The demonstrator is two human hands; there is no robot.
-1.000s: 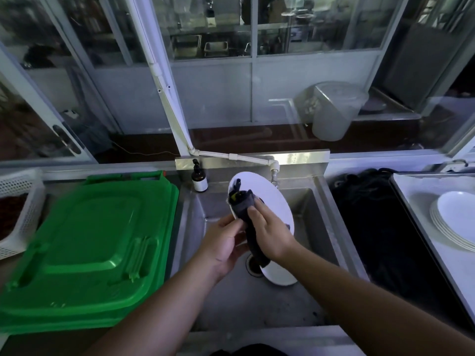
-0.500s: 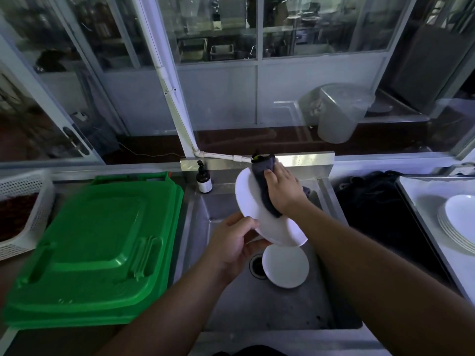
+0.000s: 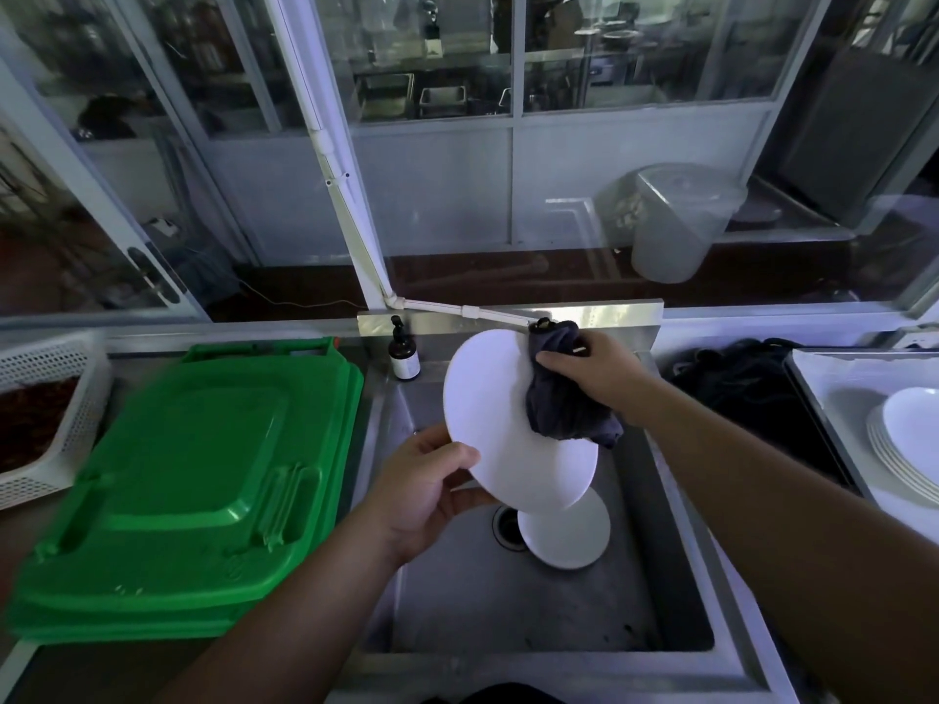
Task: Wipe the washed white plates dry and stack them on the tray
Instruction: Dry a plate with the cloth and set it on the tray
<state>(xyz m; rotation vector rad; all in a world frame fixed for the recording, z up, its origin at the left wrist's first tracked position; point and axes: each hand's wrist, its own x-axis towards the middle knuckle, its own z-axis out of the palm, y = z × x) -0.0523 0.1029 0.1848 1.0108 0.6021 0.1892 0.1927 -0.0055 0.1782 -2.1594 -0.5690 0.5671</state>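
A white plate (image 3: 498,414) is held tilted above the steel sink (image 3: 676,591). My left hand (image 3: 421,492) grips its lower left rim, thumb on the face. My right hand (image 3: 592,370) grips a dark grey cloth (image 3: 561,403) and presses it against the plate's upper right edge. A second white plate (image 3: 569,538) lies on the sink floor beside the drain, partly hidden by the held plate. At the far right a stack of white plates (image 3: 909,442) sits on a tray (image 3: 833,398).
A green plastic lid (image 3: 188,480) covers the counter left of the sink, with a white perforated basket (image 3: 45,403) beyond it. A brown pump bottle (image 3: 404,350) stands at the sink's back left corner. A white pipe tap (image 3: 472,312) runs along the backsplash. Dark fabric (image 3: 737,388) lies right of the sink.
The plate has been lifted and turned to face me, uncovering the plate in the sink. My right hand has carried the cloth from the plate's middle up to its upper right edge.
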